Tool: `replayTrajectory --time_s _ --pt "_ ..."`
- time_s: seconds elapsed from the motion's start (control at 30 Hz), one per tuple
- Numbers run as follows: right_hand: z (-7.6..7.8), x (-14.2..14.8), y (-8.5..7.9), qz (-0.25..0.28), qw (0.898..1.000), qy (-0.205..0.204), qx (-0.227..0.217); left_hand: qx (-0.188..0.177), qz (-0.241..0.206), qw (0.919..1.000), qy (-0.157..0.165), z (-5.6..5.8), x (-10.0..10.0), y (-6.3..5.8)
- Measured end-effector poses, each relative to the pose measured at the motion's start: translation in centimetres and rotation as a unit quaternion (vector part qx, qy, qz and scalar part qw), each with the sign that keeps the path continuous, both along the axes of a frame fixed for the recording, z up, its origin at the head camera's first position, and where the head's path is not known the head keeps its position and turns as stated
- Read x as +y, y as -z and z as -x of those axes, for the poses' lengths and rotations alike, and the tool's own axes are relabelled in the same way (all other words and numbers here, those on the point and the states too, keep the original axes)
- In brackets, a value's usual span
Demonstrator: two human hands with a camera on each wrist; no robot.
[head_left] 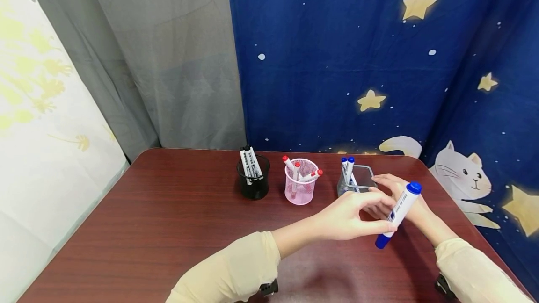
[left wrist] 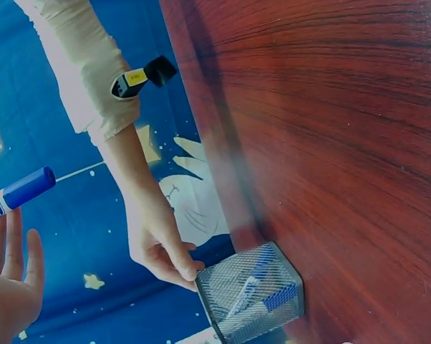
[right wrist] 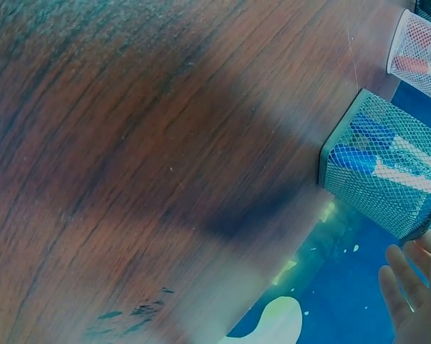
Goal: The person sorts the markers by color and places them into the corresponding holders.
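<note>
My left hand (head_left: 351, 219) pinches a white whiteboard marker with a blue cap and blue end (head_left: 403, 207) between thumb and fingers, tilted above the table. In the left wrist view the marker (left wrist: 22, 193) lies across my left fingertips. My right hand (head_left: 396, 195) holds the rim of a grey square mesh pen holder (head_left: 365, 170) at its right side. Thumb and fingertips of the right hand (left wrist: 158, 251) meet at a corner of the rim in the left wrist view. Several blue-capped markers (right wrist: 373, 161) stand in that holder, seen through its mesh.
On the dark red wooden table (head_left: 189, 228), left of the grey holder, stands a pink round mesh cup (head_left: 300, 196) with red-capped markers. Further left is a black round mesh cup (head_left: 254, 188) with black-capped markers. A blue curtain (head_left: 328, 60) with stars hangs behind the table.
</note>
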State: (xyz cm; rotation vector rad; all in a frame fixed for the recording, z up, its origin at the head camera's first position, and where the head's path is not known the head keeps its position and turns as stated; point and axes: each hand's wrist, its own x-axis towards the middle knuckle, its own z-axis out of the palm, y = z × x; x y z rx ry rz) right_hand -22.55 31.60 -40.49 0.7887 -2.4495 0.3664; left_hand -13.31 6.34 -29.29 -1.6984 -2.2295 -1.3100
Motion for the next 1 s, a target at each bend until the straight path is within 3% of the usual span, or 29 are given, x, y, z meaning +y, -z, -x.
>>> replayTrajectory --time_s 0.17,0.4,0.53,1.0 --pt "-0.3 -0.1 -0.4 -0.004 0.998 -0.027 0.051 -0.033 -0.023 0.9992 -0.007 0.9 0.0 -0.2" --pt "-1.6 -1.1 -1.7 0.021 0.999 0.031 0.019 -0.100 -0.055 0.9933 -0.015 2.9 0.1 0.1" --pt "-1.5 -1.2 -1.7 0.013 0.999 0.025 0.035 -0.125 -0.073 0.9890 -0.028 3.8 0.1 0.2" --pt "-1.3 -1.5 -1.6 0.029 0.999 0.027 0.031 -0.121 -0.087 0.9836 -0.101 6.6 0.5 1.3"
